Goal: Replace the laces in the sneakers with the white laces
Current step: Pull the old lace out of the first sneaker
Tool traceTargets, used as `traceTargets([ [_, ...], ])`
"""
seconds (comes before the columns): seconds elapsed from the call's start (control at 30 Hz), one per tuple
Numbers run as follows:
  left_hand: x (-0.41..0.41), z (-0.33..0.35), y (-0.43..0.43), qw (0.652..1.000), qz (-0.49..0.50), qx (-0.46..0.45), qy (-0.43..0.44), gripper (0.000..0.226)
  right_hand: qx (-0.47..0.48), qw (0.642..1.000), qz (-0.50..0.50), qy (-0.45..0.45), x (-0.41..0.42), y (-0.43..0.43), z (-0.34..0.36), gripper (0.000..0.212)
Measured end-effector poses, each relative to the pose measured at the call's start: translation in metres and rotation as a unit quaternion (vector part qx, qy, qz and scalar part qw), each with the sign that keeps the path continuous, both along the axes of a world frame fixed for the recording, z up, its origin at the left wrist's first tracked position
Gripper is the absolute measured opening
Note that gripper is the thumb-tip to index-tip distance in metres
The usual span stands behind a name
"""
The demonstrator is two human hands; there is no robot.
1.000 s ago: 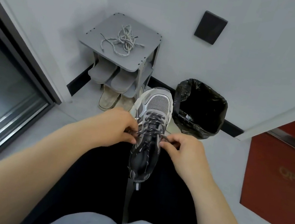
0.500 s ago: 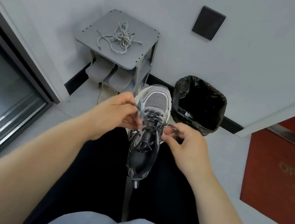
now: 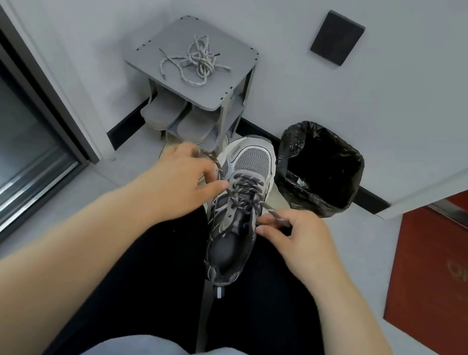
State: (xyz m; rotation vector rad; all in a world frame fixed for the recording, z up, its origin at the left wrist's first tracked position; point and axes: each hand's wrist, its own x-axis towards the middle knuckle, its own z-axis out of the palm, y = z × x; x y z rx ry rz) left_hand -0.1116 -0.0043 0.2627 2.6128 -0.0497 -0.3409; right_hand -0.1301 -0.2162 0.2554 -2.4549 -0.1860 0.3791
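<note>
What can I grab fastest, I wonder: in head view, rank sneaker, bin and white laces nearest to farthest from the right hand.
1. Sneaker, beside the right hand.
2. Bin, just ahead.
3. White laces, far left, on stool.

One wide-angle head view looks forward and steeply down, close above the grey-and-black mesh sneaker [image 3: 235,218] on the black-trousered lap [image 3: 165,274], facing the white wall [image 3: 430,86].

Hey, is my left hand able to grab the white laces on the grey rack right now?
Probably not yet: the left hand is gripping the dark lace threaded through the sneaker. Nothing stands between it and the white laces, so once freed, likely yes.
</note>
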Motion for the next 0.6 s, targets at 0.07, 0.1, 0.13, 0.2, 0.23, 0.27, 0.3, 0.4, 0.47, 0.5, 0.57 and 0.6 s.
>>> traceTargets([
  [0.07, 0.0, 0.0, -0.003, 0.995, 0.002, -0.017, -0.102, 0.017, -0.044, 0.997, -0.01, -0.062, 0.003, -0.004, 0.006, 0.009],
  [0.1, 0.001, 0.0, -0.005, 0.988, -0.018, -0.047, -0.143, 0.015, -0.037, 0.994, -0.035, -0.1, 0.005, -0.006, 0.01, 0.01],
  [0.13, 0.003, 0.0, -0.007, 0.984, -0.048, -0.072, -0.157, 0.012, 0.003, 0.988, -0.074, -0.137, 0.007, -0.009, 0.016, 0.014],
  [0.2, 0.004, 0.001, -0.014, 0.981, -0.095, -0.098, -0.135, 0.005, 0.134, 0.965, -0.152, -0.17, 0.011, -0.016, 0.035, 0.026],
  [0.23, 0.003, 0.001, -0.018, 0.985, -0.097, -0.103, -0.104, 0.004, 0.171, 0.958, -0.159, -0.165, 0.012, -0.02, 0.046, 0.027],
  [0.27, 0.002, 0.0, -0.021, 0.988, -0.092, -0.098, -0.072, 0.005, 0.161, 0.968, -0.126, -0.146, 0.012, -0.024, 0.055, 0.025],
  [0.3, 0.002, -0.003, -0.022, 0.991, -0.085, -0.091, -0.051, 0.005, 0.115, 0.985, -0.065, -0.109, 0.011, -0.026, 0.063, 0.021],
  [0.4, 0.001, -0.01, -0.024, 0.995, -0.065, -0.068, -0.018, 0.007, 0.021, 0.994, 0.105, 0.028, 0.005, -0.027, 0.062, 0.018],
  [0.47, 0.002, -0.013, -0.024, 0.996, -0.068, -0.042, -0.027, 0.009, 0.088, 0.991, 0.081, 0.056, 0.002, -0.022, 0.052, 0.049],
  [0.5, 0.001, -0.014, -0.024, 0.997, -0.064, -0.038, -0.037, 0.009, 0.166, 0.983, 0.038, 0.062, 0.003, -0.018, 0.047, 0.056],
  [0.57, 0.0, -0.014, -0.025, 0.996, -0.051, -0.053, -0.049, 0.009, 0.266, 0.962, -0.033, 0.058, 0.003, -0.005, 0.035, 0.038],
  [0.6, -0.001, -0.014, -0.026, 0.996, -0.047, -0.057, -0.052, 0.009, 0.25, 0.966, -0.052, 0.031, 0.004, 0.001, 0.028, 0.025],
])
